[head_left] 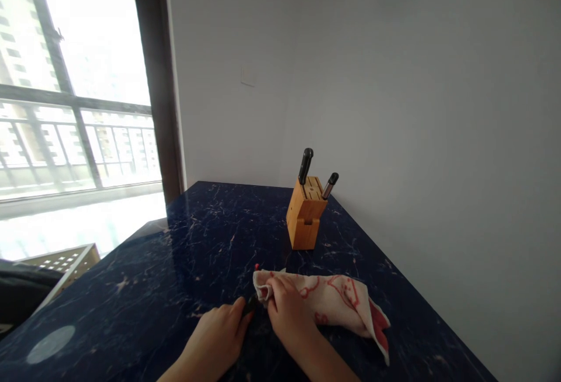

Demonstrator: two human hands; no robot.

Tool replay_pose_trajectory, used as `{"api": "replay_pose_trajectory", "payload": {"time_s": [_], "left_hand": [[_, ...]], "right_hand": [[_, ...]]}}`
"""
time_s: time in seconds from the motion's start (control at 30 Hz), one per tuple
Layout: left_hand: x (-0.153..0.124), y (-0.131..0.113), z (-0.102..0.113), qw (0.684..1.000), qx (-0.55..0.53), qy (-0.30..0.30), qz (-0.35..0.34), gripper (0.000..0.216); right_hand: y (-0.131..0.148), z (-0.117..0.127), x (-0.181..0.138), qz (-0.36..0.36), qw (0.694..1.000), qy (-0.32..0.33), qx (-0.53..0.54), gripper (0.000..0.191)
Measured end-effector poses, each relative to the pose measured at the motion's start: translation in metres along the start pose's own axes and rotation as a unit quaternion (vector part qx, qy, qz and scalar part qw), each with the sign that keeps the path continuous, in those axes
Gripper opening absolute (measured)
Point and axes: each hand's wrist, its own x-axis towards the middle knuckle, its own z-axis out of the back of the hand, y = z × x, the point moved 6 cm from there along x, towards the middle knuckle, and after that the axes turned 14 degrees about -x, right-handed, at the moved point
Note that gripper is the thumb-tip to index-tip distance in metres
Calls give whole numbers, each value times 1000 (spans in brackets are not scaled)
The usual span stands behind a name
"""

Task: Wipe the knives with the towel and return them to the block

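My left hand [217, 332] is closed around a black handle, apparently a knife [250, 305], low in the middle of the head view. Its blade is mostly hidden by the towel and my fingers. With bent fingers, my right hand [287, 306] grips the left end of a white towel [337, 299] with red patterns, folded against the knife just past the handle. The rest of the towel trails to the right across the table. Behind the towel stands a wooden knife block [302, 218], with a black-handled knife [305, 166] upright in it and a black-and-silver handle [330, 185] tilted right.
The dark blue marbled table [219, 224] runs to a grey wall [394, 107] at the back and right. A small red object [257, 266] shows at the towel's left edge. Left of the table are a bright window [100, 49] and a light perforated basket [70, 262].
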Motion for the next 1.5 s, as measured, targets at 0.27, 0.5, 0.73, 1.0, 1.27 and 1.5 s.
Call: {"api": "replay_pose_trajectory", "payload": {"time_s": [0.27,0.5,0.73,1.0,1.27,1.5], "left_hand": [[0,2,-1,1000,-1,8,15,29],[0,2,0,1000,-6,1,18,30],[1,3,1,1000,-12,-1,25,29],[2,4,0,1000,4,-11,18,28],[3,2,-1,1000,5,-8,11,29],[1,3,0,1000,4,-13,5,28]], "right_hand": [[-44,14,19,-73,996,-41,-29,20],[-54,15,19,-86,994,-54,-27,16],[-42,13,15,-61,996,-48,-42,22],[-6,2,4,-11,1000,-16,-19,30],[13,-4,-3,9,1000,-11,8,29],[10,-4,-3,4,1000,-11,14,26]]}}
